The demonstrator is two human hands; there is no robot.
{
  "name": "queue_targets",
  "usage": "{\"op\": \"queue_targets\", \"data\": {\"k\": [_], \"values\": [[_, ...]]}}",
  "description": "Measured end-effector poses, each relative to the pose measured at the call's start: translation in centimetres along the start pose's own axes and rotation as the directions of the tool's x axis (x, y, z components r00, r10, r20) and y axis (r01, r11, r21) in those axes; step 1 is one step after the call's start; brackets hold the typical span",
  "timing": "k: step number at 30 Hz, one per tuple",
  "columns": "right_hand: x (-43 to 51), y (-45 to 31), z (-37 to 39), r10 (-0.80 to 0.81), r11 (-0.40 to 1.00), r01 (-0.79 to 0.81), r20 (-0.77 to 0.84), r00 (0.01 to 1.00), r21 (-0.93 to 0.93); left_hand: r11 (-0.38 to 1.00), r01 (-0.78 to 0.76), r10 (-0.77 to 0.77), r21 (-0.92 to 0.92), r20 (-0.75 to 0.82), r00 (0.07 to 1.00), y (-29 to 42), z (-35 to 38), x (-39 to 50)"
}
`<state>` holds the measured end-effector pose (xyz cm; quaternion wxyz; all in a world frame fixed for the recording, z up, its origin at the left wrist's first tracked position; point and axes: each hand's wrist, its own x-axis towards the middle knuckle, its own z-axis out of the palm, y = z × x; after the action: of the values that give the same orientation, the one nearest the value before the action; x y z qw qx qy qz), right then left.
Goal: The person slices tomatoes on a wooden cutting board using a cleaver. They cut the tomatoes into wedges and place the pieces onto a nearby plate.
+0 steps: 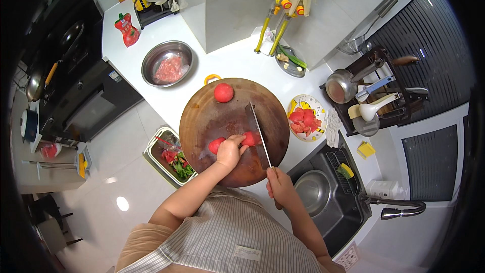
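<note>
A round wooden chopping board (227, 121) lies before me. My left hand (230, 153) grips a peeled tomato piece (250, 138) with its fingertips near the board's middle. Another red tomato piece (216, 145) sits just left of that hand. In my right hand (280, 187) is the handle of a cleaver (257, 132), its blade upright over the board, right beside the held piece; whether it touches the tomato I cannot tell. A whole peeled tomato (224, 93) rests near the board's far edge. To the right, a patterned plate (322, 110) holds cut tomato chunks (304, 121).
A steel bowl (146, 58) of bagged minced meat stands beyond the board at left. Below the counter edge, a scrap bin (151, 155) holds peelings. At right are the black sink (337, 231) and a utensil rack (348, 117). A small dish (290, 71) holds scallion and garlic.
</note>
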<state>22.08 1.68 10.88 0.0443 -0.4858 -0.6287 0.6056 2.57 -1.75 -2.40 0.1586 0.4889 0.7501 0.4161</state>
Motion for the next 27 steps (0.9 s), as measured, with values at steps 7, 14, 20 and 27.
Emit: {"op": "queue_targets", "data": {"k": [7,14,20,27], "values": [[4.0,2.8,1.8,0.088,0.995,-0.088,0.010,0.996,0.046,0.998,-0.059,0.058,-0.016,-0.036,0.998,-0.4,0.7,0.0],[4.6,1.7,1.6,0.022,0.999,-0.023,0.014,1.000,0.037,1.000,-0.005,0.005,0.008,0.005,1.000,-0.2,0.2,0.3],[1.4,-0.5,1.2,-0.049,0.999,0.049,0.010,0.999,-0.011,0.993,0.118,-0.118,-0.018,0.021,0.993,0.4,-0.7,0.2],[3.6,1.4,2.5,0.042,0.999,-0.041,0.006,0.999,-0.027,1.000,0.018,-0.018,-0.015,-0.006,1.000,-0.3,0.2,0.0]]}}
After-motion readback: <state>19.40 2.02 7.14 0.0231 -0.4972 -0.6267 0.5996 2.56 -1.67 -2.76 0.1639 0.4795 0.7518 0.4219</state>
